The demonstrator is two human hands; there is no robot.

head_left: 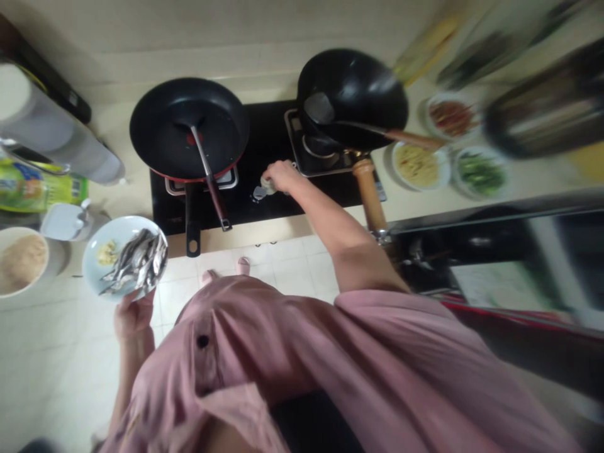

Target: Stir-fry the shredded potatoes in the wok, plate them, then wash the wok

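Observation:
My left hand (134, 314) holds a white plate (94, 277) from below at its near rim. On it lie small silvery fish (139, 261) and a little heap of what looks like minced garlic (107, 253). My right hand (282, 176) reaches to the front of the black glass stove (264, 138), fingers closed round a small pale knob (268, 184). On the left burner sits a black frying pan (155, 132) with a metal-and-wood spatula (207, 163) resting in it. A black wok (349, 78) stands tilted at the right burner, a wooden-handled turner (368, 128) lying across it.
Plates of yellow pieces (419, 165), chopped greens (481, 173) and red pieces (453, 116) stand right of the wok. Leftward are a white bowl (51, 258), a lidded white jar (66, 221) and a tall bottle (61, 132). The pan handle (192, 226) juts past the counter edge.

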